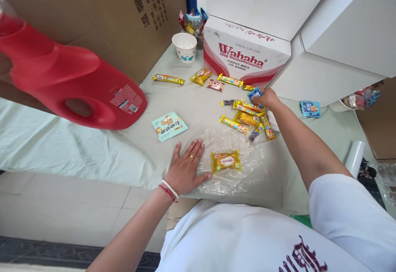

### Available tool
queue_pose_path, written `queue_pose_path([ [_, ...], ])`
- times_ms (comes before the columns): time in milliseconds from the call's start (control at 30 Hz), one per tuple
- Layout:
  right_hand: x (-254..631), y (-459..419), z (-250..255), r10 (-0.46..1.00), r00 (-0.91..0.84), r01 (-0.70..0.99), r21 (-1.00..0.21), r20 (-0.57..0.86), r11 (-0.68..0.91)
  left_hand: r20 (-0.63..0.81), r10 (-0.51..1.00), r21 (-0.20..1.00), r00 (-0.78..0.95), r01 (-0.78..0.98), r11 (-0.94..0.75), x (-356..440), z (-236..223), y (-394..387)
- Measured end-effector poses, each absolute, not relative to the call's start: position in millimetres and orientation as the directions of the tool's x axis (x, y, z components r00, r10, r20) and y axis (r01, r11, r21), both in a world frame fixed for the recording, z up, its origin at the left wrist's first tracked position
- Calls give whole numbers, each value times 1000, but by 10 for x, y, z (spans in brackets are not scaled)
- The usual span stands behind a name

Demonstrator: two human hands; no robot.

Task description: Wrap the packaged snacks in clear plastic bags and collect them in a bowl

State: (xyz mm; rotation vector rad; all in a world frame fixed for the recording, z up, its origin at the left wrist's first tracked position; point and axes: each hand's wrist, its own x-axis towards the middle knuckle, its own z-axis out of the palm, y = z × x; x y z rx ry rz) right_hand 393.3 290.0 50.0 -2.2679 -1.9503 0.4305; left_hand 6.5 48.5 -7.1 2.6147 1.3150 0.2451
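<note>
My left hand (187,166) lies flat with fingers spread at the left edge of a clear plastic bag (253,169). On that bag rests a yellow-wrapped cake (226,161). Farther off, my right hand (268,98) pinches a small blue snack packet (255,94) beside the white carton. Just nearer than it is a heap of yellow stick snacks (233,124), another yellow-wrapped cake (246,119) and small dark-wrapped sweets (254,136). A mint-green snack packet (169,126) lies beyond my left fingertips.
Behind stand a Wahaha carton (244,55), a paper cup (184,47) and a large brown box (102,20). A big red jug (80,82) looms at the left. More snacks (201,76) lie along the carton's front. Another blue packet (310,109) is at the right.
</note>
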Motion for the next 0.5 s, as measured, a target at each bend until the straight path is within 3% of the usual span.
queue_pose_path([
  [100, 3821, 2454, 711, 983, 119, 928, -368, 138, -61, 40, 813, 264, 581, 778, -570, 66, -71, 478],
  [200, 3524, 1709, 871, 914, -289, 842, -379, 284, 384, 31, 818, 265, 575, 784, -561, 69, -68, 473],
  [300, 3143, 901, 795, 809, -537, 736, -336, 237, 587, 33, 820, 254, 572, 788, -560, 73, -65, 472],
  [400, 2856, 347, 539, 789, -609, 771, -178, 79, 612, 42, 818, 232, 574, 790, -567, 73, -67, 475],
  [500, 2763, 134, 357, 780, -623, 775, -174, -57, 607, 56, 819, 217, 572, 793, -569, 68, -68, 471],
])
